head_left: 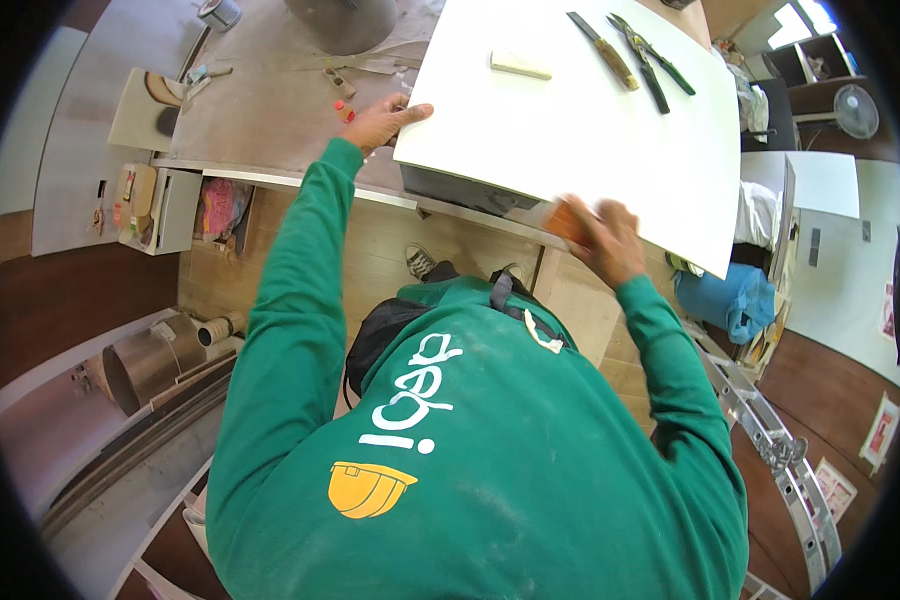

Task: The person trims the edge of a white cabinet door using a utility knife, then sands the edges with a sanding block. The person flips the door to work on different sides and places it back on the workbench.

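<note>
A large white panel [570, 130] lies across the bench, its near edge facing me with a dark strip below. My left hand [385, 125] grips the panel's left edge near the front corner, thumb on top. Closed round a small orange-brown block [565, 222], my right hand [607, 243] presses it to the near edge; both are slightly blurred. On the panel rest an off-white bar [521, 65], a knife [606, 52] with a brown handle, and snips [652, 62] with dark green handles.
The brown bench [270, 120] holds a dark grey bucket [342, 25], a tin can [219, 14] and a small red-capped item [344, 111] near my left hand. A metal ladder [785, 470] and a blue bag [735, 300] are at right. Metal cylinders [155, 360] lie at left.
</note>
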`<state>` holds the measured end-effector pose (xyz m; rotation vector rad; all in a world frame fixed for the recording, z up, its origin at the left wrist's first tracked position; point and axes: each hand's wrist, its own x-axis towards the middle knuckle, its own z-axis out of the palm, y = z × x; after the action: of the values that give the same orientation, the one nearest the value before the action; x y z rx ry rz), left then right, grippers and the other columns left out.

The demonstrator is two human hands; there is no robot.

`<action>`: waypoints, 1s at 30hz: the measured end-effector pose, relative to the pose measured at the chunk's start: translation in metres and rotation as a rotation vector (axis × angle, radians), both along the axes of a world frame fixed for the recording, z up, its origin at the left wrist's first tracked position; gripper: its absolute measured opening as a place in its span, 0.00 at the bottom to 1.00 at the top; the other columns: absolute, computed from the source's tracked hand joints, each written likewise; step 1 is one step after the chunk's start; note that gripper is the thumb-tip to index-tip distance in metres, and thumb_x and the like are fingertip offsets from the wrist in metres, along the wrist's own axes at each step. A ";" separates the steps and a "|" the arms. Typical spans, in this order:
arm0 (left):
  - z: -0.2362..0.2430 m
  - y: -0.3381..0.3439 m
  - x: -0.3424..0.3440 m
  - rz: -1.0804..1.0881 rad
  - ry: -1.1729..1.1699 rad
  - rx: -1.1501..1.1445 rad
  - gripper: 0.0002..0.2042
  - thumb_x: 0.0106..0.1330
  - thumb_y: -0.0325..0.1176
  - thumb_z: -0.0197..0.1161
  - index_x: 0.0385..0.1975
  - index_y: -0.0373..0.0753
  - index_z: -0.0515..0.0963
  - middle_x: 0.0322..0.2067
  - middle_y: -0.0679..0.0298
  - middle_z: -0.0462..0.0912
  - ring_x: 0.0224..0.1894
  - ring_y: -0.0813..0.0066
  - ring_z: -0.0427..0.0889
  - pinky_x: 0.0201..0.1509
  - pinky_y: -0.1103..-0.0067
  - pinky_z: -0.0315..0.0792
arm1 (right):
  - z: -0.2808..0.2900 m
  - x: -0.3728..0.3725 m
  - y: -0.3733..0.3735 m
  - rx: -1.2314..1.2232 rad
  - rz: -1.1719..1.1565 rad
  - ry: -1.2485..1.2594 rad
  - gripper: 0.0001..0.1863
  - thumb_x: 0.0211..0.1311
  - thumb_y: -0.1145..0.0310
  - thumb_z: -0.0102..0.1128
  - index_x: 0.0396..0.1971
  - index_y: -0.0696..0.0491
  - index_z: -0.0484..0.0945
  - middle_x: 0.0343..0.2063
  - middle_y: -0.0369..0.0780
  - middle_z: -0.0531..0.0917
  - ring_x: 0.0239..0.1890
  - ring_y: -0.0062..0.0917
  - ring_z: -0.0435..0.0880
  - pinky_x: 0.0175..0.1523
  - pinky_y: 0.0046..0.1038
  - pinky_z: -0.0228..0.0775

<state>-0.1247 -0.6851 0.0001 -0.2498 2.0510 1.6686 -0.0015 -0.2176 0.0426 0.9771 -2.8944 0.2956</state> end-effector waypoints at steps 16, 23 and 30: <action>0.003 0.065 0.098 -0.276 0.915 -1.208 0.54 0.69 0.68 0.67 0.81 0.28 0.60 0.81 0.36 0.58 0.85 0.38 0.54 0.87 0.46 0.50 | 0.028 0.005 -0.032 -0.206 -0.256 -0.212 0.45 0.59 0.57 0.81 0.78 0.40 0.73 0.49 0.45 0.77 0.51 0.41 0.80 0.62 0.52 0.76; 0.034 0.197 0.157 -0.549 0.841 -0.720 0.51 0.72 0.63 0.68 0.84 0.34 0.56 0.84 0.44 0.55 0.87 0.42 0.51 0.89 0.46 0.46 | 0.024 0.047 0.097 -0.516 -0.697 0.009 0.51 0.62 0.59 0.83 0.83 0.42 0.65 0.51 0.43 0.71 0.55 0.36 0.79 0.63 0.41 0.79; 0.025 0.114 0.153 -0.358 0.828 -0.912 0.39 0.78 0.55 0.64 0.84 0.46 0.62 0.83 0.59 0.64 0.85 0.51 0.61 0.88 0.48 0.50 | 0.039 0.041 0.112 -0.372 -0.569 -0.087 0.51 0.59 0.62 0.83 0.82 0.42 0.66 0.50 0.42 0.72 0.54 0.37 0.78 0.59 0.42 0.77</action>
<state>0.0286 -0.5708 0.0254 0.5950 3.1091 0.5289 0.0394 -0.1052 0.0819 0.0773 -2.8748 0.7963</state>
